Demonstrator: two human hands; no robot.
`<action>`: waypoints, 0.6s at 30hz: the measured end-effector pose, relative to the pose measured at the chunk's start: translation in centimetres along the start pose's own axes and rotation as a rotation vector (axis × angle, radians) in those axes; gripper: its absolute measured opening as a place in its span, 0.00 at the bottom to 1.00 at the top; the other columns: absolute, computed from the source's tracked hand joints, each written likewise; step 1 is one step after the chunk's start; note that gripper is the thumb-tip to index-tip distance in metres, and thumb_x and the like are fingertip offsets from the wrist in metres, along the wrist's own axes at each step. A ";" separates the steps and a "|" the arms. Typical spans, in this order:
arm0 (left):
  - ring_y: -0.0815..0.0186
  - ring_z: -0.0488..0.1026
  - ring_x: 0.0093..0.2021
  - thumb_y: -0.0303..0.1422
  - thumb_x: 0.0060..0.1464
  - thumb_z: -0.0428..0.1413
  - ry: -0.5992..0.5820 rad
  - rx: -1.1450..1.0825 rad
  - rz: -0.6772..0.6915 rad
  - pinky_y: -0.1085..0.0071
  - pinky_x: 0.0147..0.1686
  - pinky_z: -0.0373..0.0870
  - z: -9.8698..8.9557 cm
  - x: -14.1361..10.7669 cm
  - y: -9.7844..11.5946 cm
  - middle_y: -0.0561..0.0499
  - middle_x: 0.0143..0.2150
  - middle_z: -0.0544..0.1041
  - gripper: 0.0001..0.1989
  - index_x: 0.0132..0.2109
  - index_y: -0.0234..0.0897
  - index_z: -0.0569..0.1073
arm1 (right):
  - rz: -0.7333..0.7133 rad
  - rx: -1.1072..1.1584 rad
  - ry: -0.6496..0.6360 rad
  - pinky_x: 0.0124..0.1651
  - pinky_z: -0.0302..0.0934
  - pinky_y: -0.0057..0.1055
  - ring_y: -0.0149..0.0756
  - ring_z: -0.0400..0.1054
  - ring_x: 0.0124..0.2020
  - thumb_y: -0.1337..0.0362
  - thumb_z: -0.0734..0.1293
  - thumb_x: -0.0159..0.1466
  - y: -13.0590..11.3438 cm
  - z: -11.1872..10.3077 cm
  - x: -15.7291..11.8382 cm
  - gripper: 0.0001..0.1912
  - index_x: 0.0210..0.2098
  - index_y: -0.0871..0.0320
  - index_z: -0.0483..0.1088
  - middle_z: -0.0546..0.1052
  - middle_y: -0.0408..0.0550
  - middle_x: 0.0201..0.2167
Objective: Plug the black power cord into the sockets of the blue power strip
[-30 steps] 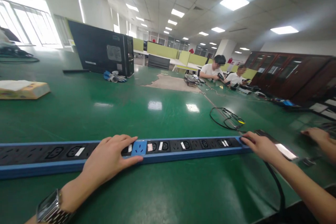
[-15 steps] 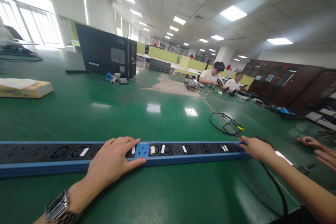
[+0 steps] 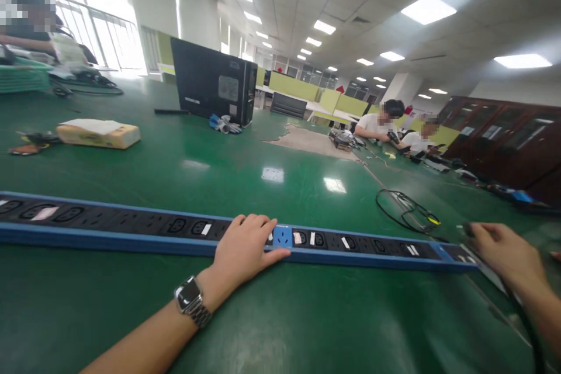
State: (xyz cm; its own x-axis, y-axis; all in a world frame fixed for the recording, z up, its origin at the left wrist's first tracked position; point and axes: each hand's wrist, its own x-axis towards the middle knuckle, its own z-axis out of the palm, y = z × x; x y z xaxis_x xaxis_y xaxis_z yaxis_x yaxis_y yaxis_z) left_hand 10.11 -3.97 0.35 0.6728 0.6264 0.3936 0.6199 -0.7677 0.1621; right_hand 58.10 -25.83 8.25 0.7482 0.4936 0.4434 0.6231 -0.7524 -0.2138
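Note:
A long blue power strip with black sockets lies across the green table. My left hand, with a watch on the wrist, grips the strip across its width beside a blue socket. Past the strip's right end, my right hand is closed round something dark and small that I cannot make out. A black cable runs down beneath that hand.
A coiled black cable lies beyond the strip. Further back are a black computer case, gloves and a tissue pack. People sit at the far right and far left. Another person's fingertips show at the right edge.
The view has turned left. My right hand has moved off the strip's right end to beyond it, uncovering that end. My left hand stays on the strip.

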 end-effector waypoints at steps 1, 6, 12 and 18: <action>0.54 0.69 0.50 0.55 0.54 0.53 0.006 0.009 0.003 0.54 0.52 0.61 0.0 0.0 0.1 0.44 0.50 0.75 0.31 0.54 0.37 0.71 | 0.018 0.082 -0.110 0.29 0.58 0.43 0.45 0.70 0.27 0.47 0.56 0.62 -1.4 -0.5 -0.5 0.24 0.40 0.60 0.72 0.77 0.73 0.32; 0.53 0.70 0.50 0.55 0.54 0.52 0.014 0.029 0.016 0.55 0.52 0.61 0.0 -0.1 0.1 0.43 0.50 0.75 0.31 0.54 0.35 0.70 | -0.197 0.266 -0.545 0.23 0.58 0.30 0.34 0.66 0.17 0.49 0.60 0.59 -10.0 1.6 -5.6 0.16 0.33 0.55 0.68 0.74 0.45 0.18; 0.53 0.69 0.50 0.55 0.55 0.52 0.047 0.027 0.029 0.56 0.52 0.60 0.1 -0.2 0.3 0.42 0.49 0.75 0.30 0.54 0.35 0.70 | -0.337 0.313 -0.655 0.21 0.54 0.26 0.30 0.63 0.15 0.47 0.56 0.64 -17.8 2.3 -10.5 0.19 0.34 0.55 0.66 0.72 0.38 0.16; 0.54 0.69 0.50 0.55 0.54 0.53 0.047 0.002 0.015 0.56 0.52 0.60 0.0 -0.4 0.4 0.43 0.49 0.75 0.31 0.54 0.34 0.71 | -0.425 0.124 -0.565 0.28 0.53 0.27 0.34 0.68 0.22 0.55 0.58 0.64 -22.0 1.2 -12.4 0.13 0.31 0.55 0.67 0.70 0.41 0.14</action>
State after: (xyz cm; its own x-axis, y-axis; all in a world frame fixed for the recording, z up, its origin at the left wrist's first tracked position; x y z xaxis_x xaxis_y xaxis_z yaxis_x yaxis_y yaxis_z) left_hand 10.07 -4.50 0.20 0.6622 0.6080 0.4380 0.6108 -0.7765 0.1545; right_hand 35.39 -14.90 6.36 0.4181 0.9084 -0.0011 0.8829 -0.4067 -0.2346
